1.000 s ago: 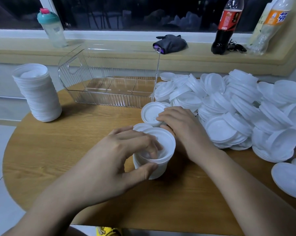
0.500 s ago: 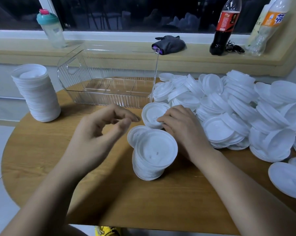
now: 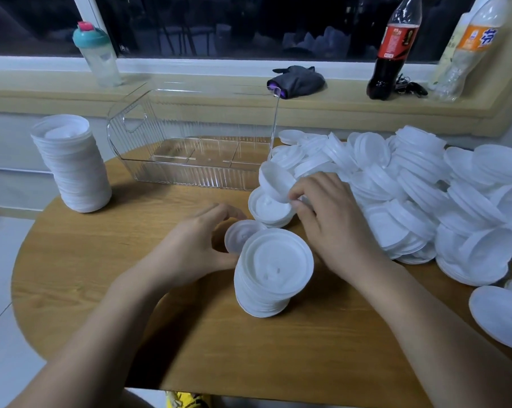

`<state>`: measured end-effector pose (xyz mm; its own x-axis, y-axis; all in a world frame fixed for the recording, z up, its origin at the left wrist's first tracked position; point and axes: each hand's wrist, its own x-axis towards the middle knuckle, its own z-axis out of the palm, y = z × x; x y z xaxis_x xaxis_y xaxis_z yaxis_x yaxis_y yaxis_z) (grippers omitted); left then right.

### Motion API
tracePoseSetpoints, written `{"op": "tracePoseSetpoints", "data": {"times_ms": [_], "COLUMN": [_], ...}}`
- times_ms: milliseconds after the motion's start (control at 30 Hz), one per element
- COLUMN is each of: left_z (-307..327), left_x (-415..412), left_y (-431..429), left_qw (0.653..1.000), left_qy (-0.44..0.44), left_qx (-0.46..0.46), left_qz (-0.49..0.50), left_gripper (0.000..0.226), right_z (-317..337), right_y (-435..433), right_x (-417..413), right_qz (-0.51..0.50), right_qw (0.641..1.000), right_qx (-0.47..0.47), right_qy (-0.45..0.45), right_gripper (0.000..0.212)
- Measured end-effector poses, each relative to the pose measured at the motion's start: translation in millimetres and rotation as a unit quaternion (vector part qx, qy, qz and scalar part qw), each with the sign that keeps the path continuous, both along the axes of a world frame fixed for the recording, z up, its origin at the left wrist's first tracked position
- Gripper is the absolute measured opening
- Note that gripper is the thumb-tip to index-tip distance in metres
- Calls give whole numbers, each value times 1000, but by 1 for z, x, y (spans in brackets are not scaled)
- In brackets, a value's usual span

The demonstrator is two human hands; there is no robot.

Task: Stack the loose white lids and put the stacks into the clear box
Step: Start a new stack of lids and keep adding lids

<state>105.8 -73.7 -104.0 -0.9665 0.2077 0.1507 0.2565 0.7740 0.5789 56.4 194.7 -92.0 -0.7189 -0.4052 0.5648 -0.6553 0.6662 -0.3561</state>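
Right hand (image 3: 334, 225) pinches tilted glossy lid (image 3: 274, 184) — left hand (image 3: 190, 248) grip seemingly cups translucent lid (image 3: 241, 235).

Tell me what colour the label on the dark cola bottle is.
The label is red, shown in the head view.

White lids (image 3: 419, 184) heaped — clear box (image 3: 196, 176) alongside

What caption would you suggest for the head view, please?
Right hand pinches a tilted lid; left hand grips a second lid beside the front stack; clear box empty.
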Motion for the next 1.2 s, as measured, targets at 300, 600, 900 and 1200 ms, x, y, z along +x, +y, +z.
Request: {"op": "tracePoseSetpoints", "data": {"times_ms": [300, 600, 900, 1200], "left_z": [-5, 13, 49, 62], "left_x": [-2, 11, 44, 61], "left_y": [4, -9, 1, 14], "left_qw": [1000, 995, 966, 970], "left_qy": [16, 67, 127, 120], "left_qx": [-6, 49, 226, 206], "left_qz": [-10, 59, 4, -55], "left_gripper": [69, 63, 67, 72], "right_z": [48, 57, 41, 36], "right_y": [23, 32, 23, 35], "right_x": [49, 95, 99, 95], "right_qz": [29, 108, 151, 154], "right_qw": [990, 993, 983, 988], "right_qx": [-75, 28, 99, -26], "right_qy": [-119, -32, 8, -3], "right_gripper": [5, 10, 11, 17]}}
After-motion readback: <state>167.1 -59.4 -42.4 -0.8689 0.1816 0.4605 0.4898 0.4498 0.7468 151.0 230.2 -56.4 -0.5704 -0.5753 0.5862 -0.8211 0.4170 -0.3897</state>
